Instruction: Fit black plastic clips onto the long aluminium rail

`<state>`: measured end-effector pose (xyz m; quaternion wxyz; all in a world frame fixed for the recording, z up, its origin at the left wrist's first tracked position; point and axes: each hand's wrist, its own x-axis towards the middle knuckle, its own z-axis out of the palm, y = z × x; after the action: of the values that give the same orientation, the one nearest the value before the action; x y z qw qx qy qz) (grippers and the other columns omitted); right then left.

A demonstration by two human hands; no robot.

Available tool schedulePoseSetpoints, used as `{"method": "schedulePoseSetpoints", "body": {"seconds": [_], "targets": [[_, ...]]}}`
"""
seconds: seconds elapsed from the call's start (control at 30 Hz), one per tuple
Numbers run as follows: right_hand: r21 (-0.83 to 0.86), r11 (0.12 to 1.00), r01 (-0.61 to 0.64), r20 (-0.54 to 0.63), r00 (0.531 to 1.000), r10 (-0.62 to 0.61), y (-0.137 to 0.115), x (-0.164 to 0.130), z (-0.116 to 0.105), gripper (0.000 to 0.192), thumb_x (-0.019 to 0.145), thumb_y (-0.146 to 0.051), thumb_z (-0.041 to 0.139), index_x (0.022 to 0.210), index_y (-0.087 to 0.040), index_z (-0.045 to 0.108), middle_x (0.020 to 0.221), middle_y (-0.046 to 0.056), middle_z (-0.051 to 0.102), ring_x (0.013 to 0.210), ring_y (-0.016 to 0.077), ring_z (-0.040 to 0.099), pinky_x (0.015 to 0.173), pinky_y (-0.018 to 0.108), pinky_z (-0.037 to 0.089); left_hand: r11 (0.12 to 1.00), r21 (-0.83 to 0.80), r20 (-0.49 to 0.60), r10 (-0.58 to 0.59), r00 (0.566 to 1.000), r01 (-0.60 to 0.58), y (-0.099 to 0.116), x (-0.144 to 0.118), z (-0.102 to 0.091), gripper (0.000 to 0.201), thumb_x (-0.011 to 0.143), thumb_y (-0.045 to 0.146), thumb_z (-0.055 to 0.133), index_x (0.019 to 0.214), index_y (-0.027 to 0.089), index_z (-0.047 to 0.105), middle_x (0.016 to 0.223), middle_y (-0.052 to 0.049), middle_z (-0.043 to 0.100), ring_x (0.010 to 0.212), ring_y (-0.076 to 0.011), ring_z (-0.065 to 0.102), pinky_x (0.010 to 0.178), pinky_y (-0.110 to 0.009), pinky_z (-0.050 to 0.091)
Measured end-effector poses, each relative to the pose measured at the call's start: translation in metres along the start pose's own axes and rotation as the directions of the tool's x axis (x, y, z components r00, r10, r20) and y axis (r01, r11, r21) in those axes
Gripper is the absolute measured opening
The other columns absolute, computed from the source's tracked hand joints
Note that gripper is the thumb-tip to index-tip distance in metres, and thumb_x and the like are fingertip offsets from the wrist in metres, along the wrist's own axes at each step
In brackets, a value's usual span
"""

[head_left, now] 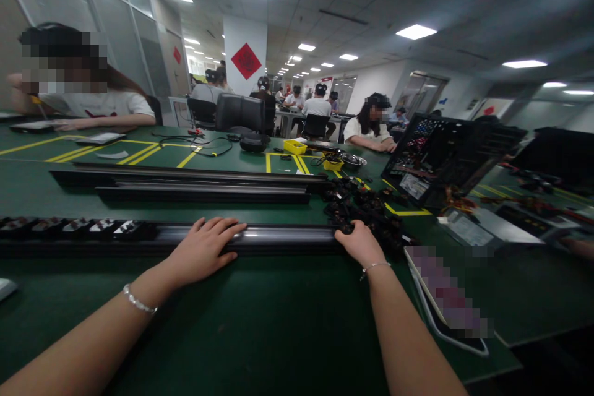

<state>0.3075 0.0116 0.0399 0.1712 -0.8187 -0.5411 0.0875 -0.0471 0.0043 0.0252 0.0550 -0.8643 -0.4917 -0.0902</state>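
A long black rail (pixel 288 235) with a shiny channel lies across the green table in front of me. My left hand (pixel 207 247) rests flat on its middle, fingers spread. Several black blocks with metal parts on top (pixel 104 227) sit in a row along the left stretch of the rail. At the right end, my right hand (pixel 364 244) is closed, thumb and fingers around a small dark block (pixel 343 224); its details are mostly hidden. Just beyond that hand is a heap of similar black parts (pixel 359 201).
Two more black rails (pixel 204 193) lie farther back. An open computer case (pixel 427 161) stands at the right, near a metal power supply box (pixel 468 229). A tablet-like device (pixel 445 297) lies at the near right. A yellow tray (pixel 294 146) and cables are behind. Other people sit around.
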Motion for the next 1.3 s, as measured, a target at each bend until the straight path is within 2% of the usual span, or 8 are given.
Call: {"method": "schedulePoseSetpoints", "body": {"seconds": [0.43, 0.63, 0.8, 0.97, 1.07, 1.17, 1.23, 1.3], "targets": [[0.023, 0.999, -0.043, 0.020, 0.999, 0.042, 0.019, 0.012, -0.007, 0.051, 0.076, -0.034, 0.048, 0.121, -0.011, 0.050, 0.107, 0.014, 0.063, 0.099, 0.0247, 0.059, 0.082, 0.030, 0.042, 1.000, -0.003, -0.001, 0.003, 1.000, -0.003, 0.000, 0.000, 0.001, 0.057, 0.080, 0.045, 0.047, 0.134, 0.033, 0.036, 0.136, -0.003, 0.045, 0.122, -0.0259, 0.040, 0.102, -0.046, 0.025], [0.028, 0.998, -0.057, -0.032, 0.998, 0.058, 0.037, 0.024, -0.008, 0.047, 0.075, -0.031, 0.050, 0.116, -0.010, 0.055, 0.106, 0.013, 0.064, 0.099, 0.0240, 0.059, 0.083, 0.029, 0.042, 1.000, 0.002, -0.010, 0.004, 1.000, -0.004, -0.002, 0.000, 0.003, 0.058, 0.080, 0.046, 0.047, 0.135, 0.034, 0.035, 0.135, -0.004, 0.046, 0.122, -0.0268, 0.040, 0.101, -0.048, 0.026], [0.055, 0.988, -0.141, -0.074, 0.987, 0.145, 0.052, 0.031, -0.013, 0.048, 0.071, -0.030, 0.053, 0.115, -0.010, 0.055, 0.103, 0.014, 0.065, 0.094, 0.0241, 0.061, 0.079, 0.029, 0.043, 1.000, 0.010, -0.009, 0.006, 1.000, -0.006, -0.003, 0.000, 0.003, 0.057, 0.080, 0.046, 0.046, 0.135, 0.034, 0.034, 0.135, -0.004, 0.045, 0.122, -0.0267, 0.040, 0.101, -0.049, 0.027], [0.157, 0.962, -0.226, -0.218, 0.942, 0.257, 0.056, 0.031, -0.025, 0.052, 0.074, -0.038, 0.051, 0.118, -0.011, 0.050, 0.101, 0.015, 0.064, 0.093, 0.0259, 0.059, 0.078, 0.031, 0.043, 1.000, 0.007, 0.003, -0.004, 1.000, 0.004, 0.000, 0.000, 0.001, 0.057, 0.081, 0.047, 0.046, 0.135, 0.034, 0.034, 0.136, -0.004, 0.045, 0.122, -0.0272, 0.041, 0.101, -0.050, 0.026], [0.128, 0.985, -0.113, -0.357, 0.922, 0.152, 0.055, 0.032, -0.026, 0.043, 0.077, -0.038, 0.047, 0.113, -0.015, 0.055, 0.105, 0.012, 0.061, 0.098, 0.0249, 0.055, 0.083, 0.032, 0.040, 1.000, -0.028, 0.017, 0.006, 1.000, -0.006, -0.001, -0.002, -0.001, 0.054, 0.083, 0.050, 0.040, 0.135, 0.034, 0.035, 0.137, -0.003, 0.044, 0.122, -0.0262, 0.040, 0.101, -0.048, 0.027], [0.019, 1.000, 0.019, -0.493, 0.870, -0.007, 0.057, 0.036, -0.018, 0.036, 0.077, -0.033, 0.049, 0.108, -0.017, 0.061, 0.111, 0.013, 0.056, 0.104, 0.0255, 0.049, 0.088, 0.034, 0.037, 0.997, -0.079, 0.013, -0.004, 1.000, 0.005, -0.011, -0.003, -0.005, 0.053, 0.086, 0.052, 0.032, 0.134, 0.030, 0.037, 0.136, -0.004, 0.045, 0.122, -0.0225, 0.042, 0.102, -0.041, 0.030], [0.000, 0.999, 0.037, -0.545, 0.838, -0.031, 0.059, 0.040, -0.010, 0.037, 0.076, -0.030, 0.050, 0.109, -0.017, 0.061, 0.110, 0.013, 0.054, 0.102, 0.0263, 0.047, 0.086, 0.035, 0.037, 0.996, -0.064, -0.014, -0.068, 0.998, 0.067, -0.024, -0.004, -0.009, 0.053, 0.087, 0.051, 0.030, 0.131, 0.024, 0.042, 0.132, -0.006, 0.048, 0.120, -0.0215, 0.043, 0.101, -0.037, 0.032], [0.005, 0.997, 0.082, -0.565, 0.822, -0.064, 0.062, 0.045, -0.002, 0.040, 0.075, -0.026, 0.049, 0.113, -0.017, 0.059, 0.107, 0.013, 0.055, 0.100, 0.0262, 0.047, 0.086, 0.036, 0.037, 0.980, 0.018, -0.067, -0.196, 0.978, 0.197, -0.040, -0.008, -0.016, 0.053, 0.087, 0.047, 0.030, 0.126, 0.016, 0.048, 0.127, -0.010, 0.051, 0.117, -0.0239, 0.045, 0.101, -0.037, 0.032]]}}
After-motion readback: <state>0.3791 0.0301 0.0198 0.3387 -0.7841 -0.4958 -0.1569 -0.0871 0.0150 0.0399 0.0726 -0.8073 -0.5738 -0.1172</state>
